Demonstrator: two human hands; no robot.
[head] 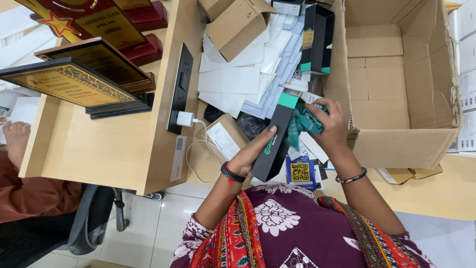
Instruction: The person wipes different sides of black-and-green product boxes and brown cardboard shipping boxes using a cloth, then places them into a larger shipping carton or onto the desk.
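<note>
Left hand: clasped around the lower part of a long black box with a teal end, thumb laid along its face. Box held tilted above the desk edge, teal end pointing away from the body.

Right hand: clenched on a teal cloth, pressed against the right side of the box near its upper half.

Beneath the box: small blue card with a square code pattern. Just left: small brown carton with a white label. Beyond: heap of white envelopes and an open black-and-teal sleeve. Right: large open cardboard carton. Left on the desk: framed plaques, black socket strip with white charger plugged in.
</note>
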